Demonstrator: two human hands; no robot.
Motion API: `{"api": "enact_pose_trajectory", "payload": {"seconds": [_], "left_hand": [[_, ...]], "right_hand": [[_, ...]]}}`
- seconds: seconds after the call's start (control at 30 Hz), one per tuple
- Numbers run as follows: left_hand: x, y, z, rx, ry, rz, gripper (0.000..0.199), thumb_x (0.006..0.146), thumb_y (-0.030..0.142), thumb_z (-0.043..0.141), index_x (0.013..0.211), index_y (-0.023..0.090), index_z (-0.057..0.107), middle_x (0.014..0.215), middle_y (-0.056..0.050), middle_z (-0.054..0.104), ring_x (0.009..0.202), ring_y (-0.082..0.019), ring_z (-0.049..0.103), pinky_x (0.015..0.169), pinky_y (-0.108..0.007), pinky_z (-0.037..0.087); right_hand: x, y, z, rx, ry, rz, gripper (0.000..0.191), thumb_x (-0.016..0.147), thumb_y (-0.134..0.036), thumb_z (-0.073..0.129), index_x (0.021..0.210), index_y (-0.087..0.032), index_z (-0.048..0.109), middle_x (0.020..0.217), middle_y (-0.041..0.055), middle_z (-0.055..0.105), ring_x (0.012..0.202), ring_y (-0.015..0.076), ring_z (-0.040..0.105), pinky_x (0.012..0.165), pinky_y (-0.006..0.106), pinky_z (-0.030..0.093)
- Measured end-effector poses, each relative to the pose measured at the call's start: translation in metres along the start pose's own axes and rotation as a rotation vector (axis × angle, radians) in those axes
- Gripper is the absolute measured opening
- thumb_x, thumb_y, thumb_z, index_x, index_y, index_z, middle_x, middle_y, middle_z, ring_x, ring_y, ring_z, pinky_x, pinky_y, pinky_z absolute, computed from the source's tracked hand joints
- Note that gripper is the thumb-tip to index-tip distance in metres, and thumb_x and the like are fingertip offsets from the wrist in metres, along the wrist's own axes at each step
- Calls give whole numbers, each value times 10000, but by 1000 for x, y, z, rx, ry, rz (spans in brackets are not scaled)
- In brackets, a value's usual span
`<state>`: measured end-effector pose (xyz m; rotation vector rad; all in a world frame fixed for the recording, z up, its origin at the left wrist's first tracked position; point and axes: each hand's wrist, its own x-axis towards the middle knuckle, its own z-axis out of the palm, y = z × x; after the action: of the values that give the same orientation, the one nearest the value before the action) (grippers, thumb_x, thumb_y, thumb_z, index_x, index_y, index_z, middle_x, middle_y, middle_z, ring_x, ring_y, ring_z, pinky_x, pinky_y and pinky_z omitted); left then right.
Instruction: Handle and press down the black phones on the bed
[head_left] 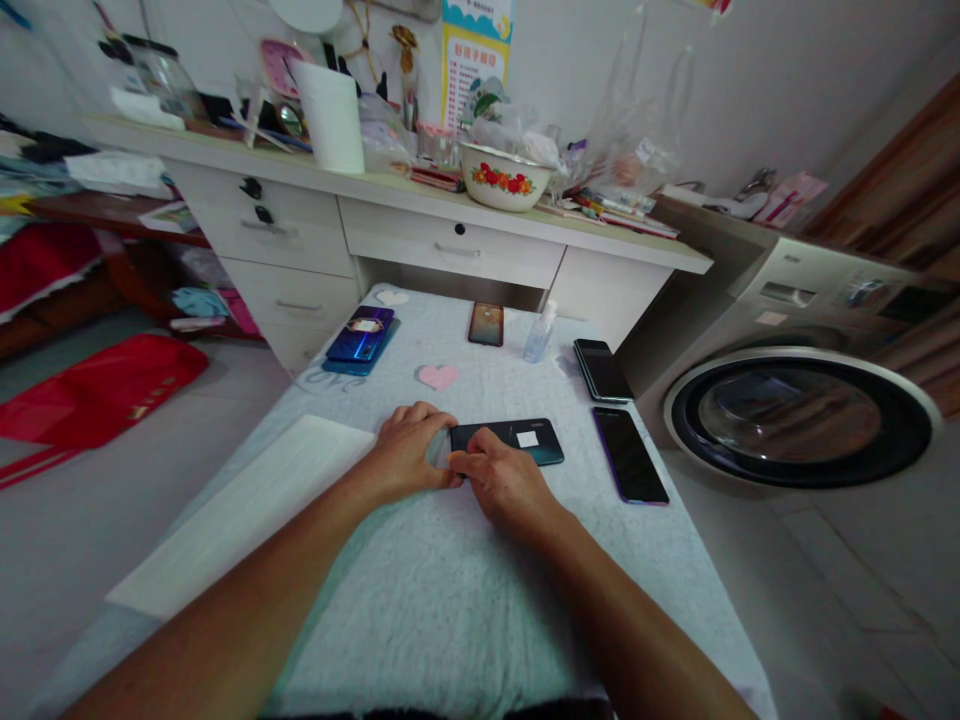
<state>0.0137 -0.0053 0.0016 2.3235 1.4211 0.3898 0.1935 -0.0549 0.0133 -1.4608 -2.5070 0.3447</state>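
Note:
A dark smartphone (541, 440) lies back side up on the cloth-covered table, with a white square sticker on its back. My left hand (411, 448) grips its left end, thumb and fingers at the corners. My right hand (504, 478) is closed, its fingertips pinched together over the phone's left end near my left thumb. Whatever is between those fingertips is too small or hidden to make out. To the right lie a phone with a purple edge (631, 456) and a stack of dark phones (602, 370).
Blue phones (361, 335) lie at the back left, a brown-gold phone (486, 325) and a clear spray bottle (539, 333) at the back. A long white paper strip (240, 520) lies left. Behind stands a white desk (450, 240) with a floral bowl (504, 178); a washing machine (802, 370) stands right.

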Motion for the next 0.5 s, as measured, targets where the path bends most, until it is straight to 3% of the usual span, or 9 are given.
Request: {"api": "enact_pose_trajectory", "payload": {"seconds": [0.2,0.5], "left_hand": [[0,-5,2,-21,-5,15,637,582,504,753,1156,286,583,1171,-60,545,1110,-298,468,930,-393,383],[0,-7,1,-18,-22,38,680,557,494,762,1171,271,573,1179,-68,530,1116,-307,468,937,-400,381]], "right_hand": [[-7,3,-2,74,-6,-29,295,939,-185,448,1053,-332,676,987,-3,537,726,102,518,653,208,364],[-8,9,-4,28,10,14,282,946,-224,447,1063,-334,679,975,8,551,732,113,525,621,216,347]]}}
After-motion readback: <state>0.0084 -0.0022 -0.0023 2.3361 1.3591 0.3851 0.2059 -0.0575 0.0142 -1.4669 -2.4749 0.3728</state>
